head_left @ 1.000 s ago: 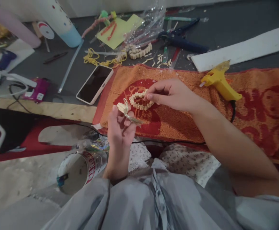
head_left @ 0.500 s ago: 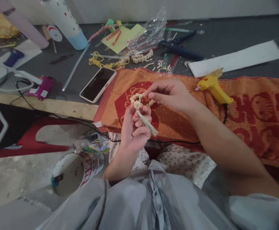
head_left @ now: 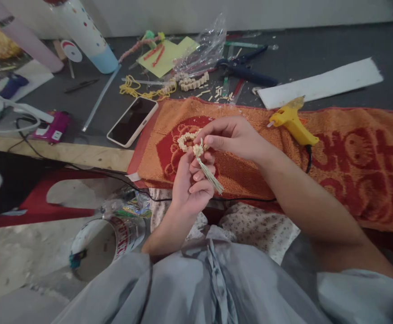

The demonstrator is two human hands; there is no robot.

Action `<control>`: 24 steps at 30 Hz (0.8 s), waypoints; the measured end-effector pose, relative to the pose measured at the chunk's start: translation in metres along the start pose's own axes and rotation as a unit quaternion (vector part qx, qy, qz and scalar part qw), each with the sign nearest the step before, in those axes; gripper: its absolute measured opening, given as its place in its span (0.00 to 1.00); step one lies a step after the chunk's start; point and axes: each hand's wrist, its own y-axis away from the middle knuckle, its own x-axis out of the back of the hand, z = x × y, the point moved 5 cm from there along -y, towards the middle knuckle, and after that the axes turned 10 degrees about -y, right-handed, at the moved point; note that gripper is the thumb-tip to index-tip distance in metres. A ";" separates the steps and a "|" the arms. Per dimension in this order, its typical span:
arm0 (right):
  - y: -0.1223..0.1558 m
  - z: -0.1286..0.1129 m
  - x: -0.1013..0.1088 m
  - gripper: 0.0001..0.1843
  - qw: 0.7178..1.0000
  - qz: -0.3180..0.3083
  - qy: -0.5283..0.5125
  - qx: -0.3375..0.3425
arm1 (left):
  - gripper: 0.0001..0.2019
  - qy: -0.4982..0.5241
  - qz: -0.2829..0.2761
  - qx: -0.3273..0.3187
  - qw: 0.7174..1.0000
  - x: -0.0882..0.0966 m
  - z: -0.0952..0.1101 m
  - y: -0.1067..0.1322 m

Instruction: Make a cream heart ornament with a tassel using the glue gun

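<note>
A ring [head_left: 185, 140] of small cream pieces, with a tassel [head_left: 211, 176] attached, was held just above the orange towel [head_left: 351, 148]. The left hand [head_left: 191, 184] was closed around the tassel. The right hand [head_left: 237, 137] was pinched on the ring's edge. The assembly was judged light, limp at the tassel and fragile at its joints. A hold on the ring itself was indicated.

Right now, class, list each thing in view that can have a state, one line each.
Left hand: grip shut on tassel.
Right hand: grip pinched shut on bead ring.
Phone: face up, screen dark.
Glue gun: lying on the towel, unheld.
Tin can: open.
</note>
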 end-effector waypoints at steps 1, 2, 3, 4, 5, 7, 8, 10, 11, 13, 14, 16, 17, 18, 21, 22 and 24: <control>0.000 0.000 0.000 0.18 1.000 -0.005 -0.007 0.001 | 0.18 0.034 -0.004 0.013 0.999 -0.002 -0.001 0.000; 0.000 0.000 -0.001 0.18 1.000 -0.009 -0.013 0.001 | 0.18 0.059 -0.008 0.023 0.998 -0.003 -0.002 0.001; 0.000 0.000 -0.001 0.18 1.000 -0.013 -0.018 -0.001 | 0.18 0.073 -0.011 0.031 0.997 -0.004 -0.003 0.001; 0.000 0.000 -0.002 0.17 1.000 -0.016 -0.021 -0.004 | 0.17 0.078 -0.012 0.035 0.996 -0.004 -0.003 0.000; 0.000 0.000 -0.002 0.17 1.000 -0.017 -0.021 -0.008 | 0.16 0.076 -0.011 0.036 0.996 -0.003 -0.004 0.000; 0.001 0.000 -0.003 0.17 1.000 -0.015 -0.018 -0.015 | 0.15 0.060 -0.005 0.035 0.998 -0.001 -0.004 -0.001; 0.001 0.000 -0.003 0.17 1.000 -0.013 -0.016 -0.016 | 0.14 0.050 -0.001 0.033 0.998 0.000 -0.003 -0.001; 0.001 0.000 -0.003 0.17 1.000 -0.008 -0.015 -0.016 | 0.14 0.034 0.003 0.027 0.999 0.000 -0.003 -0.002; 0.002 0.000 -0.002 0.17 1.000 -0.007 -0.017 -0.015 | 0.14 0.030 0.003 0.023 0.999 0.000 -0.003 -0.001; 0.002 0.001 -0.002 0.17 1.000 -0.006 -0.022 -0.013 | 0.14 0.035 0.009 0.011 0.999 -0.001 -0.002 -0.001; 0.002 0.001 -0.002 0.18 1.000 -0.009 -0.021 -0.012 | 0.15 0.044 0.016 0.004 0.999 -0.002 -0.001 -0.001; 0.002 0.002 -0.001 0.19 1.000 -0.015 -0.011 -0.007 | 0.18 0.060 0.039 -0.013 0.997 -0.003 0.000 0.000; 0.002 0.002 -0.001 0.20 1.000 -0.017 0.000 -0.002 | 0.19 0.061 0.054 -0.026 0.996 -0.003 0.001 0.000; 0.002 0.002 0.000 0.21 1.000 -0.018 0.013 0.003 | 0.20 0.058 0.067 -0.039 0.995 -0.003 0.003 0.000; 0.002 0.002 0.001 0.22 0.998 -0.019 0.052 0.015 | 0.19 0.030 0.088 -0.077 0.993 -0.003 0.005 0.000; 0.002 0.002 0.001 0.22 0.998 -0.020 0.060 0.017 | 0.19 0.020 0.090 -0.085 0.992 -0.003 0.005 0.000; 0.003 0.003 0.001 0.22 0.997 -0.021 0.066 0.016 | 0.18 0.001 0.087 -0.094 0.992 -0.003 0.005 0.000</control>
